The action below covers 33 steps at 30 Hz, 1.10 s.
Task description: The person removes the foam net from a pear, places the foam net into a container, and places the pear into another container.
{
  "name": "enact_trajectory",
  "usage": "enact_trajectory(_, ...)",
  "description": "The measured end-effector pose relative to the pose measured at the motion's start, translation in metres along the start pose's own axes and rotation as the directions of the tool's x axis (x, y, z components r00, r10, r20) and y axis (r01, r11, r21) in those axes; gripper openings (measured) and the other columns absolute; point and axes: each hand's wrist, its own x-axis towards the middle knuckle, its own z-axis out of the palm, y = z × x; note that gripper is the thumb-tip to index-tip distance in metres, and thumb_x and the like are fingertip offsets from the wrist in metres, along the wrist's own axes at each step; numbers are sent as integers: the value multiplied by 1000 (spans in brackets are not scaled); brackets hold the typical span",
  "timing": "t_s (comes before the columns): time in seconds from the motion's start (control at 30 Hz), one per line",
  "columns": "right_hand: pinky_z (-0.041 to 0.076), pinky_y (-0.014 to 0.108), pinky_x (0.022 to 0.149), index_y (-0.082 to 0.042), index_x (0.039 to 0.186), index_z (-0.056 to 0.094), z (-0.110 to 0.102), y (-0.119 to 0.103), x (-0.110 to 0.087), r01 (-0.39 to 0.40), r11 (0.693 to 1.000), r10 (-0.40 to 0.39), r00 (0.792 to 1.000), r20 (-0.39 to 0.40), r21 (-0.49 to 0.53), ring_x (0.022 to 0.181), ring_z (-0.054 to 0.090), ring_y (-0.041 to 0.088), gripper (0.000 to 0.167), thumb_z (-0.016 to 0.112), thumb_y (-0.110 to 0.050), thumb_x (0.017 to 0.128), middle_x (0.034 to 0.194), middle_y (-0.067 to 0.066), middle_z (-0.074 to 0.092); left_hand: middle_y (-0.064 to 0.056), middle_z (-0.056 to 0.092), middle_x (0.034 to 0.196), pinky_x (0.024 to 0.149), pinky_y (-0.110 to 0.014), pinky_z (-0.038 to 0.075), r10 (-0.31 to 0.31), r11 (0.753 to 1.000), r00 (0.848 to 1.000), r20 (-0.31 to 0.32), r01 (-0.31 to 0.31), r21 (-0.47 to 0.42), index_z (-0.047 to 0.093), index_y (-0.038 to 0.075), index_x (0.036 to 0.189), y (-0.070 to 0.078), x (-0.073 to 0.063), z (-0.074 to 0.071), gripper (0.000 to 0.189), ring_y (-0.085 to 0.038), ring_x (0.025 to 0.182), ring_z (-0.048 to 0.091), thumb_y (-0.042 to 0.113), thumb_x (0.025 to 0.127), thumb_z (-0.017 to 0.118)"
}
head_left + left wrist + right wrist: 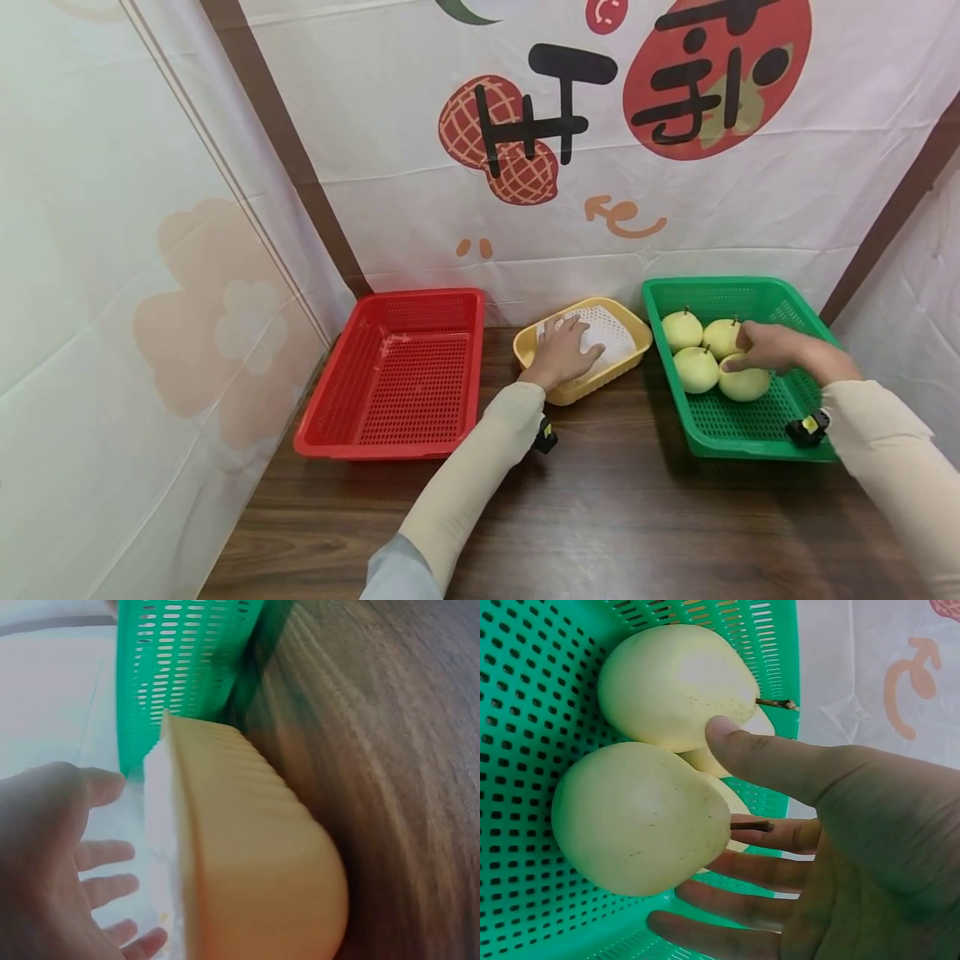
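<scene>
My left hand (562,354) hovers over a small yellow basket (600,384), its fingers spread above the white mesh-like liner (609,332) inside. Seen from the left wrist, the fingers point toward the basket's open top and hold nothing. Inside a green basket (697,443) sit several pale green pears with stems. My right hand (776,348) reaches in at the right-hand pears, fingers extended beside the near pear (641,817). The thumb overlaps another pear (675,686) in the right wrist view, and the palm is not closed around either fruit.
A red basket (420,383) with a perforated bottom stands at the left. All three baskets rest on a dark wooden table (600,500), with the yellow one between the others. A printed white cloth (390,192) hangs close behind them, and more cloth covers both sides.
</scene>
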Motion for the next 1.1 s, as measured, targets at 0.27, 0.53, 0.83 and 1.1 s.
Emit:
enact_trajectory(0.27, 56, 54, 80, 18, 122, 53, -5, 1, -7, 13, 994, -30, 987, -157, -105, 103, 65, 48, 60, 71, -36, 102, 120, 40, 61, -10, 53, 156, 124, -46, 37, -8, 998, 1000, -17, 7, -56, 60, 10, 147, 1, -4, -19, 49, -31, 151, 39, 42, 110, 52)
enact_trajectory(0.53, 56, 58, 81, 17, 123, 53, -4, 1, -15, 21, 997, -40, 967, -251, -79, 106, 64, 53, 52, 68, -29, 105, 118, 39, 63, -5, 68, 116, 90, -31, 54, 60, 996, 995, -80, -65, -66, 69, 10, 118, 4, -8, -43, 28, -18, 105, 64, 35, 107, 60)
enact_trajectory(0.83, 50, 48, 71, 11, 123, 65, 0, 8, -26, 37, 995, -70, 915, -398, -91, 92, 66, 42, 35, 44, -15, 114, 120, 37, 68, 0, 69, 91, 70, -24, 50, 122, 981, 987, -108, -136, -141, 72, 13, 104, -4, -23, -76, 15, -12, 80, 61, 27, 105, 66)
enact_trajectory(1.1, 43, 73, 96, 18, 134, 56, 9, 7, -33, 127, 988, -154, 845, -512, -88, 122, 54, 62, 45, 34, -16, 116, 131, 44, 58, -2, 75, 100, 79, -31, 55, 102, 979, 985, -137, -123, -160, 77, 12, 114, -30, -41, -104, 18, -15, 86, 64, 23, 107, 64)
